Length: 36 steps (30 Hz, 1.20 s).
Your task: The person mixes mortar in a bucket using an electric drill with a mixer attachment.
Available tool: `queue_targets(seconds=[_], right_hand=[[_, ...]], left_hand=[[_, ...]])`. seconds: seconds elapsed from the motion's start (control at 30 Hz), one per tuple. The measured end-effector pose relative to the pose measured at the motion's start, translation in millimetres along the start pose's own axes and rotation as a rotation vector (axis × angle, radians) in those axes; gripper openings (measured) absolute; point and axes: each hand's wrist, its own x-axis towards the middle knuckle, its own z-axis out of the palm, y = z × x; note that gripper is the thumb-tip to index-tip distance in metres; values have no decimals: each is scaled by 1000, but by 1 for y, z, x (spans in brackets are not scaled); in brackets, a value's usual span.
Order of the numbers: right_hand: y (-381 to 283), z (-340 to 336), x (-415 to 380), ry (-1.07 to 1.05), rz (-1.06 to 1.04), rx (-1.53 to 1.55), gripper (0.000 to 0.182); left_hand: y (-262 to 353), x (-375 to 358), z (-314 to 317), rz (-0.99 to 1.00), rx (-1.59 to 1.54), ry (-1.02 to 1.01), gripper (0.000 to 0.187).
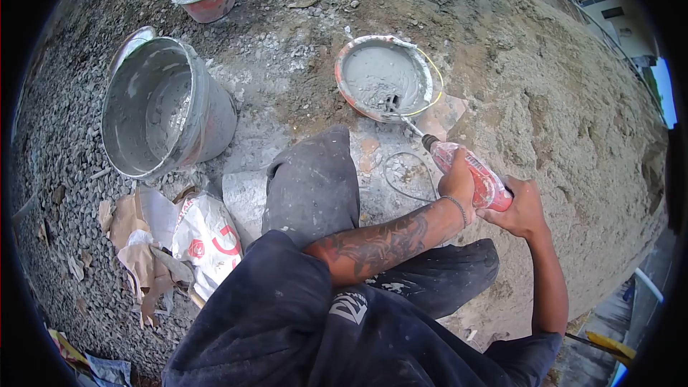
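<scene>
Both my hands are on a red, cement-splashed power drill [486,183] at the right of the head view. My left hand [459,185] wraps around its body near the front, a dark bracelet at the wrist. At the back end, my right hand [522,209] grips the drill, its fingers partly hidden. From the chuck, a metal rod [411,125] slants into a bucket of wet grey cement mix [358,104]. Where the rod enters, the mix is lumpy with a dark hollow. The rod's lower end is hidden in it.
A large grey-coated bucket [215,118] stands left of my knee. Farther back is a smaller red bucket [209,8]. Torn paper and a white printed sack [208,244] lie on gravel. A cable [390,175] loops below the mix bucket. Sand [573,122] slopes up at right.
</scene>
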Motion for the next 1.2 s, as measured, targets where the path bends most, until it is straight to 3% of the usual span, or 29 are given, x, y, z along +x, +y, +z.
queue_targets(seconds=[0.07,0.13,0.2,0.4,0.57,0.63,0.7,0.8,1.2], right_hand=[[0,3,0,2,25,-11,56],[3,10,0,1,45,-18,57],[10,20,0,79,-87,73,55],[2,18,-1,-5,36,15,53],[5,16,0,9,-1,13,55],[5,15,0,24,30,29,56],[11,18,-1,67,-96,45,53],[10,15,-1,4,2,24,58],[11,24,9,57,-61,95,53]], left_hand=[[0,-4,0,12,19,0,39],[-1,-6,-1,48,64,104,64],[0,-3,-4,59,52,81,65],[-3,3,-9,78,71,93,67],[-3,4,-10,47,49,43,68],[-7,5,-8,60,73,115,66],[-3,-4,-5,46,48,82,65],[-6,-6,-5,55,33,72,63],[3,1,-7,75,8,80,63]])
